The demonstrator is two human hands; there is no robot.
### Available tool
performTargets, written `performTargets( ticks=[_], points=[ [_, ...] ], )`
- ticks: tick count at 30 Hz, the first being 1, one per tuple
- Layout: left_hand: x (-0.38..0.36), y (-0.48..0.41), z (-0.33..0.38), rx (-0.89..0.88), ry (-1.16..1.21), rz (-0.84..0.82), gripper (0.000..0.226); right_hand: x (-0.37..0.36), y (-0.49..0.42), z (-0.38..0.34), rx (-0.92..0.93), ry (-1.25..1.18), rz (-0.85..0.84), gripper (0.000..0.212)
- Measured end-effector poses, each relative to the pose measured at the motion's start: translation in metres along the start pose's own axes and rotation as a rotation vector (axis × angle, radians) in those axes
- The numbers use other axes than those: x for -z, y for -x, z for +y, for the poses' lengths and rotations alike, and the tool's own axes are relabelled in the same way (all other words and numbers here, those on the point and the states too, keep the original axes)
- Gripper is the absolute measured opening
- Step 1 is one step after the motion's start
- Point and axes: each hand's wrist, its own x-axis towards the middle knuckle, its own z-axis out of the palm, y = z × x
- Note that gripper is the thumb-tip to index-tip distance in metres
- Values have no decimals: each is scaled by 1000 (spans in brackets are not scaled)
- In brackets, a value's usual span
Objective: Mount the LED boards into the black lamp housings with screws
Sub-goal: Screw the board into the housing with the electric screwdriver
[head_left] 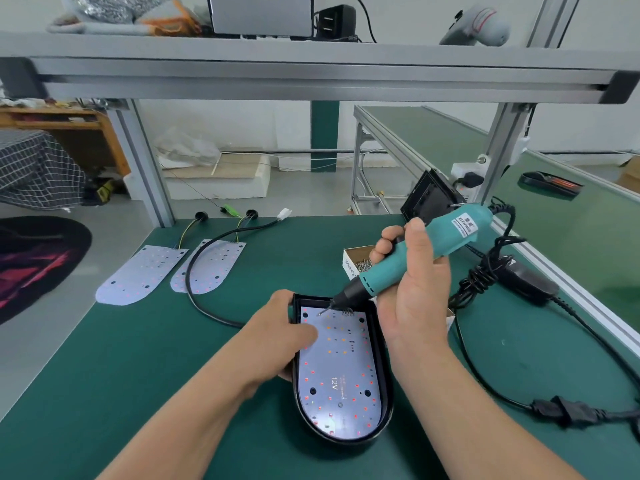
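Observation:
A black lamp housing (387,393) lies on the green mat with a white LED board (341,368) seated inside it. My left hand (280,336) grips the housing's left wall, thumb resting on the board. My right hand (412,278) holds a teal electric screwdriver (415,258), tilted down to the left. Its bit tip (320,312) sits at the board's upper left corner. Behind the screwdriver, an open cardboard box of screws (358,261) is partly hidden.
Two loose LED boards (140,273) (211,265) with wires lie at the far left of the mat. A black cable (204,306) curves from them toward the housing. A black power supply and coiled cords (512,278) sit right. Another black housing (429,199) leans against the frame post.

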Motion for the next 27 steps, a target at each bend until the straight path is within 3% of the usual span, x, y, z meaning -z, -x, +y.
performTargets(
  ticks=[9,27],
  points=[
    [13,-1,-2,11,48,-201,58,-7,4,9,-17,38,-92,24],
    [12,-1,-2,-4,31,-203,56,-11,7,8,1,114,-151,12]
  ],
)
